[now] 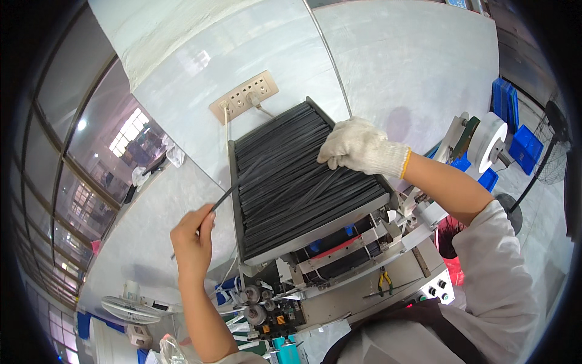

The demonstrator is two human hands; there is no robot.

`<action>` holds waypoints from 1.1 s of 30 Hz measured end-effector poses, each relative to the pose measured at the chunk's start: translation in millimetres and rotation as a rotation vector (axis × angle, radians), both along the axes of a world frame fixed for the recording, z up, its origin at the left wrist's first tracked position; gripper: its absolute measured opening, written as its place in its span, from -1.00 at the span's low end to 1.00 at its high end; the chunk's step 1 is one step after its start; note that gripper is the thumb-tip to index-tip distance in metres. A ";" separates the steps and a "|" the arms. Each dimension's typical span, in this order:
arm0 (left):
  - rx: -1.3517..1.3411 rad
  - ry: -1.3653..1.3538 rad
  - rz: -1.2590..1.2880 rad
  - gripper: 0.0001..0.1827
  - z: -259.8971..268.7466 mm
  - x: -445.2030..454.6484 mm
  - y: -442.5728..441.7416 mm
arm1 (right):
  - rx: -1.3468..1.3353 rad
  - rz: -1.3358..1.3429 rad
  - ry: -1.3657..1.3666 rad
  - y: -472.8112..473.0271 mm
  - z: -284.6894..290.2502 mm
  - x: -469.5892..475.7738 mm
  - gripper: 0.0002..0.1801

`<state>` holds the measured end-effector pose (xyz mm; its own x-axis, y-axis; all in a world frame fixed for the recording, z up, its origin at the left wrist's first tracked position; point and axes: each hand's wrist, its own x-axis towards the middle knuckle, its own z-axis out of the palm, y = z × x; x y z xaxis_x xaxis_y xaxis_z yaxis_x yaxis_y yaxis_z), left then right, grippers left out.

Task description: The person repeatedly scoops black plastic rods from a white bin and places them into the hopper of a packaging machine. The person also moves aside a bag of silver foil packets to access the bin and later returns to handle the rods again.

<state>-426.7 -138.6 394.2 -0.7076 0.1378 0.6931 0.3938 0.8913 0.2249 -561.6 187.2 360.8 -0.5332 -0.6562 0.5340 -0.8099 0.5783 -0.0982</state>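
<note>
A wide tray (320, 224) slopes before me, filled with many thin black strips (277, 177) laid crosswise. My left hand (193, 236), bare, pinches one black strip (226, 194) between thumb and fingers beyond the tray's left side. That strip slants up over the heap, and its far end blends with the others. Wearing a white knitted glove (382, 152), my right hand (350, 144) is over the right part of the strips with its fingers curled down. Whether a strip is between those fingers is hidden. A few strips lie askew below the glove.
Under the tray is a machine with rollers (255, 314), a metal bed (327, 304) and a knob panel (439, 289). Yellow-handled pliers (385, 282) lie on the bed. A socket strip (243, 96) is on the wall behind. A white reel (487, 142) stands right, a fan (132, 309) left.
</note>
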 end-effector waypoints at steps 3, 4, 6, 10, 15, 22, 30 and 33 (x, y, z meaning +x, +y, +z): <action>0.189 -0.026 0.027 -0.86 -27.6 33.4 -12.3 | -0.042 0.205 0.149 -0.4 -1.8 5.1 -0.82; 0.244 -0.042 0.045 -0.86 -34.6 43.5 -15.6 | -0.041 0.289 0.118 -8.3 -0.8 7.5 -0.80; 0.295 -0.059 0.040 -0.85 -42.5 53.9 -19.6 | 0.058 0.407 0.136 -14.0 -0.1 12.8 -0.73; 0.303 -0.059 0.065 -0.86 -57.6 63.7 -25.4 | 0.453 0.121 -0.003 -39.5 19.5 26.0 -0.73; 0.275 -0.075 0.095 -0.86 -65.3 76.7 -29.3 | 0.496 -0.013 -0.137 -38.1 27.0 26.1 -0.77; 0.454 -0.035 0.077 -0.87 -67.4 78.7 -26.7 | 0.408 -0.055 -0.097 -36.1 26.8 17.8 -0.80; 0.442 0.026 0.029 -0.87 -63.6 67.6 -15.4 | 0.154 0.226 -0.034 -18.8 10.8 30.5 -0.58; 0.423 0.031 0.027 -0.85 -64.4 66.7 -14.4 | 0.219 0.343 -0.057 -11.6 1.0 39.2 -0.43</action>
